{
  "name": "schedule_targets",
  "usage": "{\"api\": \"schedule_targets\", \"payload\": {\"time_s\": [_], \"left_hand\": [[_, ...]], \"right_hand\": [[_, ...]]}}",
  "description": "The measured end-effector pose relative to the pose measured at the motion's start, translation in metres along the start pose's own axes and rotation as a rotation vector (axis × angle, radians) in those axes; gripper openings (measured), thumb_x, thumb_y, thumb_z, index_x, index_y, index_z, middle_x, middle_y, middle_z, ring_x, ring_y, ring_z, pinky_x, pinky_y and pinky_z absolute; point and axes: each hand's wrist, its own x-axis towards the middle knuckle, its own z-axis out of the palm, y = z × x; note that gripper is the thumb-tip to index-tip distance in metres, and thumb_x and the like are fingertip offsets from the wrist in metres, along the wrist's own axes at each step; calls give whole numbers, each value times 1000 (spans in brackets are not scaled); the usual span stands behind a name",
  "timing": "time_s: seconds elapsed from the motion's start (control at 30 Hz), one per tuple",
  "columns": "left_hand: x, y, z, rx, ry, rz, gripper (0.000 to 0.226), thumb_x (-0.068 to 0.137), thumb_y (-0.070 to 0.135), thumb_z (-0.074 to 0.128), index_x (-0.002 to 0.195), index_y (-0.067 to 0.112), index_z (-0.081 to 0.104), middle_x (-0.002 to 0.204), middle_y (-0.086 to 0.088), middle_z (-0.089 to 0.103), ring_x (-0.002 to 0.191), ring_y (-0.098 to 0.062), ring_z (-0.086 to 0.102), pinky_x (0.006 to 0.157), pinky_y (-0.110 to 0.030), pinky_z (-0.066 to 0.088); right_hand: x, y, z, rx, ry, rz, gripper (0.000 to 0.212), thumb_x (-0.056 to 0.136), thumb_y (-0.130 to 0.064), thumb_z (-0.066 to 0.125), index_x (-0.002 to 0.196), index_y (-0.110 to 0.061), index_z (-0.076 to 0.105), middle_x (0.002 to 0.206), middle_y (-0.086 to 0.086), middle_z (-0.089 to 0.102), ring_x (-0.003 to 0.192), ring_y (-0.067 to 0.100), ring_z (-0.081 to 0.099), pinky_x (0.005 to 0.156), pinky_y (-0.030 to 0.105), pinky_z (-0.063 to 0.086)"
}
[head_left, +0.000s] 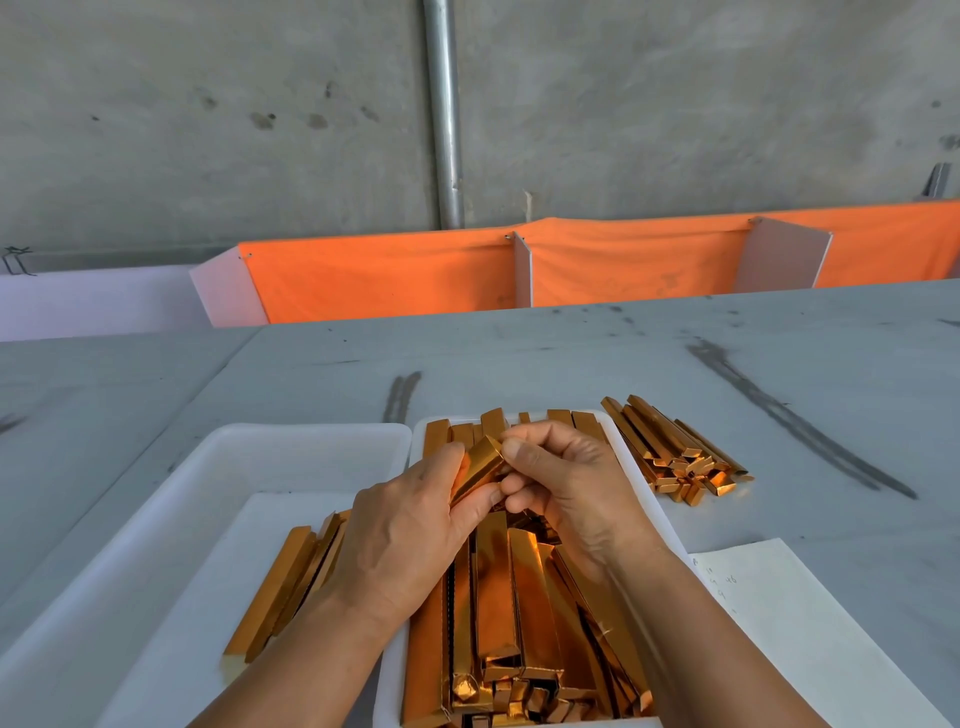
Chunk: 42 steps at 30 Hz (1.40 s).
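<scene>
My left hand (402, 530) grips a long shiny gold foil box (475, 470), held tilted above the right white tray (631, 457). My right hand (563, 475) pinches the box's upper end with thumb and fingers. That tray is heaped with several gold boxes (514, 618) lying lengthwise. The left white tray (218, 457) holds a few gold boxes (283, 587) on its right side, partly hidden under my left wrist.
A loose pile of gold boxes (675, 449) lies on the grey table to the right of the trays. A white paper sheet (795, 613) with handwriting sits at the lower right. Orange cloth dividers (384, 275) and a concrete wall stand behind the table.
</scene>
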Motion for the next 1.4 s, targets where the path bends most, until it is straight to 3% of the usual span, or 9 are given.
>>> {"api": "schedule_targets", "payload": {"time_s": [0.27,0.37,0.47,0.8,1.27,1.4], "left_hand": [[0,2,-1,17,27,-8,48,88,58,42,105,16,58,70,7,62,53,-10,60,45,-19,45],[0,1,0,25,44,-20,50,87,57,42,106,14,59,68,6,62,52,-11,61,43,-20,47],[0,0,1,21,49,-29,52,88,58,40,108,14,59,69,6,63,53,-12,62,43,-22,49],[0,0,1,3,29,-19,50,88,58,40,112,16,57,73,8,64,56,-10,63,46,-20,49],[0,-1,1,73,30,-60,50,88,57,43,109,14,58,71,5,65,53,-13,63,43,-22,47],[0,-1,2,83,13,-53,48,89,57,45,111,16,58,73,6,66,55,-13,64,44,-26,51]], "right_hand": [[-1,3,1,-113,52,-119,23,72,-27,73,89,-11,76,65,11,70,51,14,64,54,21,55],[-2,3,3,-155,43,-156,10,84,-16,71,90,-17,78,67,10,72,53,15,65,57,22,56],[-2,4,3,-157,42,-148,21,92,-3,64,92,-18,78,68,12,72,54,15,65,58,22,56],[-2,1,3,-94,36,-98,15,93,-2,61,92,-10,74,65,12,70,52,14,66,54,20,56],[-6,6,6,-255,35,-222,34,92,2,62,91,-28,78,76,4,75,61,15,70,62,20,56],[-3,7,7,-238,51,-196,18,89,-4,68,88,-19,77,72,7,74,59,15,68,59,21,56]]}}
